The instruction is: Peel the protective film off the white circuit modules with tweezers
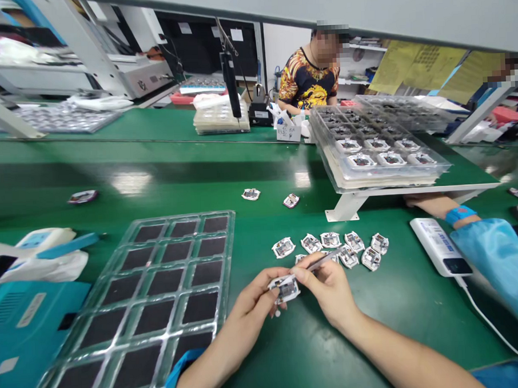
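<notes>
My left hand (251, 300) pinches a small white square component (284, 288) over the green bench. My right hand (327, 285) grips thin metal tweezers (324, 261) whose near end meets that component. Just beyond my hands, several more of the same white components (332, 247) lie loose in a cluster. A clear plastic tray (156, 296) with dark, empty square pockets lies to the left of my left hand.
A raised shelf carries stacked clear trays (375, 149) holding components. A co-worker's hand with a blue wristband (459, 214) reaches under it, near a white power bank (439, 246). Stray components (251, 194) lie farther out. Another person (309, 77) sits opposite. A teal device (24, 324) stands at left.
</notes>
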`<act>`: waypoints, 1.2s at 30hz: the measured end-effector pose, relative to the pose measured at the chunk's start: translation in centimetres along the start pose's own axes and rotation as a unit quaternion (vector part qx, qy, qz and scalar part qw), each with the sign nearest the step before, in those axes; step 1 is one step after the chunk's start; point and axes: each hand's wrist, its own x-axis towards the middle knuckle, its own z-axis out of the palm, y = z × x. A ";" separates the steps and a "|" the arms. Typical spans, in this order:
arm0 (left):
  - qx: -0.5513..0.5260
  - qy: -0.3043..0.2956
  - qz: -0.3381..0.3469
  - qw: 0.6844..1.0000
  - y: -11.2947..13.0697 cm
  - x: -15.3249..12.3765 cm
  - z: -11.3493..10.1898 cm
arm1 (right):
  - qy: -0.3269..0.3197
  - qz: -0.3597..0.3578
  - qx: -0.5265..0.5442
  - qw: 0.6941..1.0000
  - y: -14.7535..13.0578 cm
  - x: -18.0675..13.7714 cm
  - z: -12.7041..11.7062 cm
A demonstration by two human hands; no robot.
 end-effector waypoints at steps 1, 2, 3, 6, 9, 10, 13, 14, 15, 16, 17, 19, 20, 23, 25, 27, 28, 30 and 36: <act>-0.003 -0.003 -0.003 1.000 0.0 0.0 0.0 | -0.003 0.002 0.004 1.000 0.0 0.0 0.0; -0.005 -0.005 -0.005 1.000 0.0 0.0 0.0 | -0.005 0.003 0.006 1.000 -0.1 0.0 0.0; -0.005 -0.008 -0.007 1.000 0.1 -0.1 0.0 | -0.007 0.003 0.007 1.000 -0.2 0.1 0.0; -0.003 -0.008 -0.006 1.000 0.3 -0.2 0.0 | -0.010 -0.004 -0.001 1.000 -0.4 0.1 0.0; -0.004 -0.009 -0.002 1.000 0.5 -0.3 0.0 | -0.009 -0.005 -0.005 1.000 -0.5 0.1 0.0; -0.005 -0.010 -0.001 1.000 0.5 -0.3 0.0 | -0.008 -0.003 -0.005 1.000 -0.5 0.1 0.0; 0.004 -0.011 0.005 1.000 0.4 -0.2 -0.1 | -0.010 0.000 -0.006 1.000 -0.6 0.1 0.0; 0.008 -0.011 0.008 1.000 0.4 -0.2 -0.1 | -0.009 -0.001 -0.007 1.000 -0.6 0.1 0.0; 0.012 -0.011 0.010 1.000 0.4 -0.2 -0.2 | -0.009 -0.003 -0.010 1.000 -0.6 0.1 -0.1; 0.015 -0.011 0.011 1.000 0.4 -0.2 -0.2 | -0.009 -0.004 -0.012 1.000 -0.6 0.1 -0.1; 0.018 -0.013 0.012 1.000 0.4 -0.3 -0.3 | -0.009 -0.005 -0.014 1.000 -0.6 0.1 -0.1; 0.024 -0.016 0.013 0.999 0.4 -0.3 -0.3 | -0.010 -0.010 -0.016 1.000 -0.6 0.0 -0.1; 0.027 -0.016 0.015 0.999 0.4 -0.3 -0.4 | -0.010 -0.013 -0.015 1.000 -0.6 0.0 -0.1; 0.032 -0.013 0.025 0.999 0.3 -0.2 -0.3 | -0.009 -0.017 -0.003 1.000 -0.5 0.0 -0.1; 0.031 -0.003 0.027 0.999 0.2 -0.1 -0.2 | -0.012 -0.015 0.002 1.000 -0.5 0.0 -0.1; 0.027 0.007 0.023 0.999 0.1 -0.1 -0.1 | -0.017 -0.016 0.005 1.000 -0.5 0.0 0.0; 0.025 0.010 0.021 0.999 0.1 -0.1 0.0 | -0.019 -0.017 0.005 1.000 -0.5 0.0 0.0; 0.024 0.014 0.021 0.999 0.0 -0.1 0.0 | -0.020 -0.019 0.005 1.000 -0.5 0.0 0.0; 0.028 0.016 0.016 0.999 0.4 -0.1 0.1 | -0.021 -0.007 0.014 1.000 -0.5 0.0 0.1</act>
